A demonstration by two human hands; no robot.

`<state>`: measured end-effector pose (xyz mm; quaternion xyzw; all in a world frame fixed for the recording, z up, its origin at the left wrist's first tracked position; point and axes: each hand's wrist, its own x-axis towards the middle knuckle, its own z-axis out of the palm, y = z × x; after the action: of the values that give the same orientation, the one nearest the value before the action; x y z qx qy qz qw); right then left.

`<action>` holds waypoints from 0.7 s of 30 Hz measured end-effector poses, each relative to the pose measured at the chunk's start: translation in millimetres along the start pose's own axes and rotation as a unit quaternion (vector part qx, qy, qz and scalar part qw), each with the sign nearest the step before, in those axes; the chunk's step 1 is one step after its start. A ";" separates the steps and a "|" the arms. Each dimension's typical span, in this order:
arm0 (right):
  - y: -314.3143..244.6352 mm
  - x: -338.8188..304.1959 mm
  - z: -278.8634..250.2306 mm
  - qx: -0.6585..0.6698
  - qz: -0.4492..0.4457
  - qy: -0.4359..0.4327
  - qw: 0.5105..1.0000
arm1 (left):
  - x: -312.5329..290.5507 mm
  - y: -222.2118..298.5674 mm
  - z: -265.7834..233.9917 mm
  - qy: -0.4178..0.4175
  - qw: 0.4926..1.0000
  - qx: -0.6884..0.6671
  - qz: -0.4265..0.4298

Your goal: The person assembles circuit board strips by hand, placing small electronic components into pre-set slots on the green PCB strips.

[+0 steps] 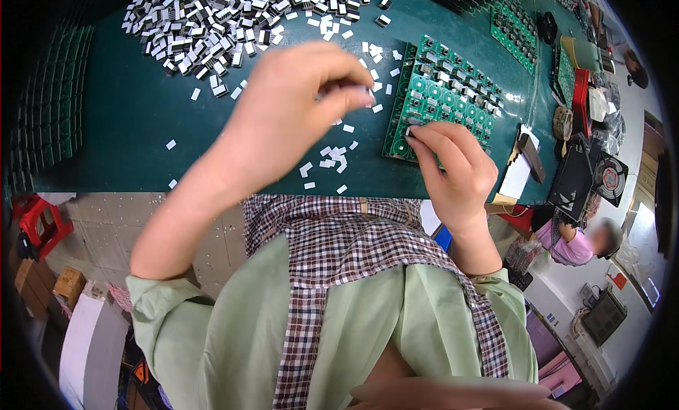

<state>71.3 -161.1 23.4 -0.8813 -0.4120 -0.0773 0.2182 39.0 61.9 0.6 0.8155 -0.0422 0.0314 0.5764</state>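
Fingertips of our right hand (453, 166) pinch closed on a small component at the near left corner of the green circuit board (442, 99), whose long axis runs away from us toward the upper right. Our left hand (297, 102) hovers just left of the board, fingers curled shut around small white parts (334, 157), farther from that corner than the right.
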 end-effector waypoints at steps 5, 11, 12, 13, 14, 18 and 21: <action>1.8 -2.9 1.0 0.000 -0.014 0.007 1.000 | -34.1 7.5 33.8 -0.044 0.965 -0.200 -0.165; 2.2 -8.5 7.2 -0.003 -0.032 0.046 0.998 | -45.9 8.5 64.0 0.017 0.980 -0.179 -0.088; 2.2 -9.3 8.2 -0.005 -0.038 0.054 0.998 | -45.8 7.9 65.8 0.015 0.980 -0.180 -0.088; 2.6 -10.1 9.1 -0.006 -0.037 0.055 0.998 | -45.6 7.4 67.2 0.023 0.980 -0.180 -0.083; 3.2 -10.6 10.2 -0.008 -0.040 0.059 0.997 | -45.8 6.6 68.4 0.031 0.980 -0.180 -0.077; 3.6 -10.8 14.0 -0.016 -0.050 0.076 0.996 | -46.6 1.8 72.8 0.061 0.986 -0.156 -0.016; 3.4 -12.0 14.3 -0.030 -0.057 0.075 0.995 | -47.2 0.9 75.5 0.063 0.982 -0.177 -0.024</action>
<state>65.5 -165.0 5.8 -0.8540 -0.4419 -0.1677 0.2174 -7.9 -8.1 -28.5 0.6980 0.0086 0.0606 0.7135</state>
